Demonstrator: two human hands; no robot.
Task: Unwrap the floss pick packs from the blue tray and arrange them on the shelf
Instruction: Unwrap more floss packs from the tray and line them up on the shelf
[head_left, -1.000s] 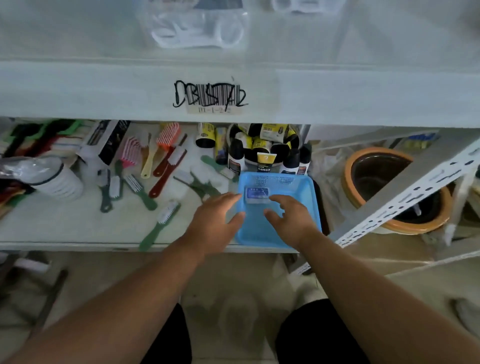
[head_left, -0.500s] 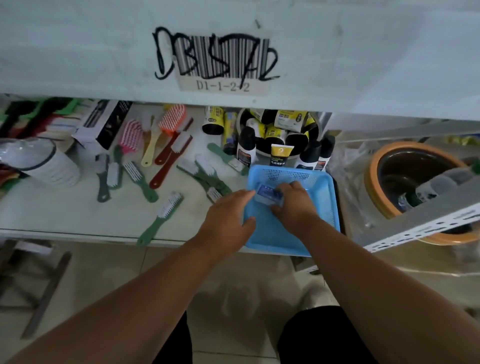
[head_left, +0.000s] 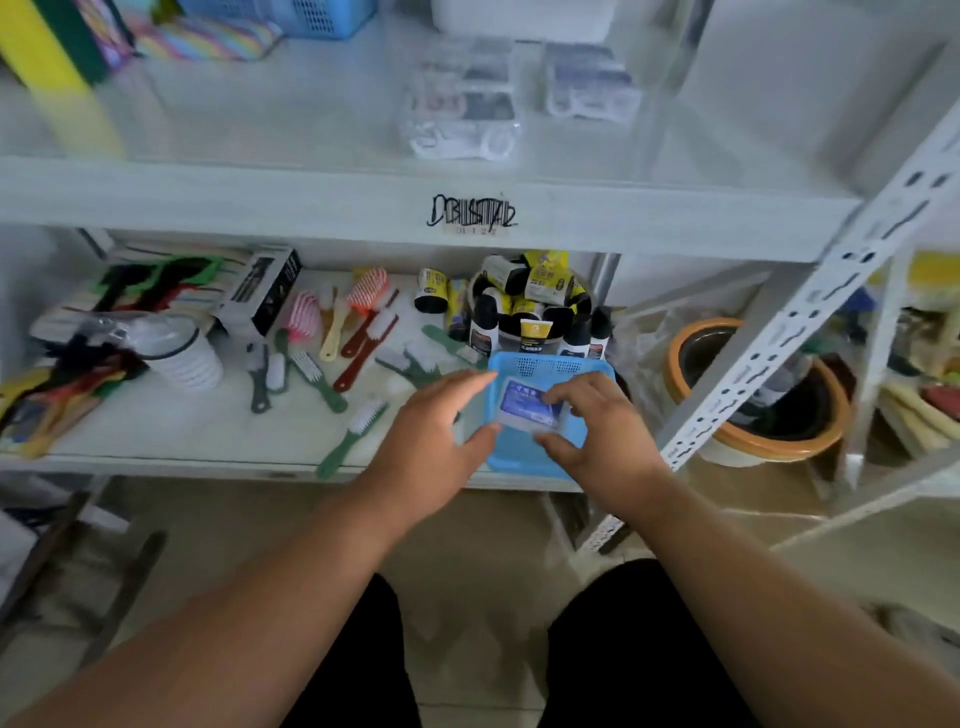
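A wrapped floss pick pack (head_left: 524, 408) with a blue label is lifted just above the blue tray (head_left: 519, 457), which sits at the front of the lower shelf. My right hand (head_left: 592, 431) pinches the pack's right side between thumb and fingers. My left hand (head_left: 436, 436) is spread at the pack's left edge, thumb near its lower corner, fingers straight. On the upper shelf (head_left: 260, 197) lie two clear floss pick packs (head_left: 462, 114), unwrapped, one to the left and one to the right (head_left: 592, 83).
Brushes (head_left: 358, 332) lie scattered on the lower shelf left of the tray. Black and yellow tubes and bottles (head_left: 530, 306) stand behind it. A brown-rimmed pot (head_left: 758, 389) sits to the right behind a perforated metal upright (head_left: 810, 306). A blue basket (head_left: 311, 15) stands far back on the upper shelf.
The pack has come up out of the tray in my right hand. My left hand has opened beside it. The view has tilted up, showing the upper shelf.
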